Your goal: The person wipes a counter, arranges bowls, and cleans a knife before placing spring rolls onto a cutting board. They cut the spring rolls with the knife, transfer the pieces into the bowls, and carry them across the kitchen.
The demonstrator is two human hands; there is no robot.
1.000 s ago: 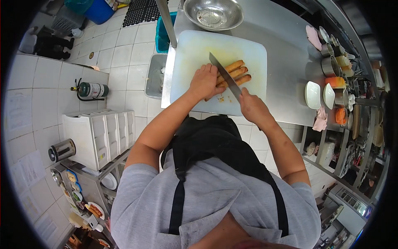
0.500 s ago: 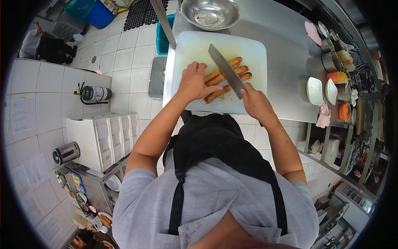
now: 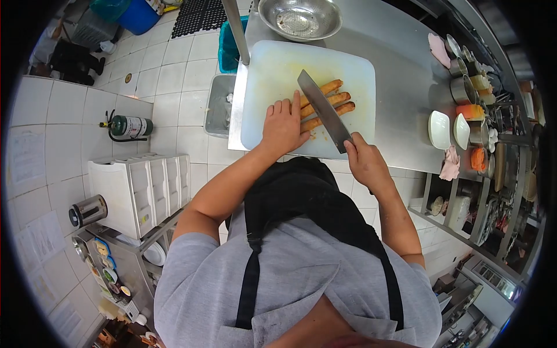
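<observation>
A: While the left hand (image 3: 283, 124) lies flat on the white rectangular plastic cutting board (image 3: 272, 69), fingers together and straight, what is the step?

B: Slicing, by my read. The fingertips pin the near ends of the golden-brown fried rolls (image 3: 326, 103). The right hand (image 3: 364, 159) is clamped round the handle of the broad steel-bladed kitchen knife (image 3: 324, 109), blade slanting across the rolls toward 11 o'clock.

A: Where do the rolls sit?

B: Centre-right of the board, side by side, pointing toward 2 o'clock. Blade over their middles; whether it touches, cannot tell.

A: Next move calls for?

B: Judgement only: a straight press down through all the rolls, left fingertips kept clear of the edge.

A: Counts?

B: Rolls: three clear, a possible fourth under the blade, unsure. Knife: one. Board: one. Round stainless steel mixing bowl (image 3: 300, 18): one, at 12 o'clock of the board, touching its far edge. Small white ceramic dishes (image 3: 449, 131): two, at 3 o'clock on the steel worktop (image 3: 400, 75). Crumbs scatter near the left thumb.
</observation>
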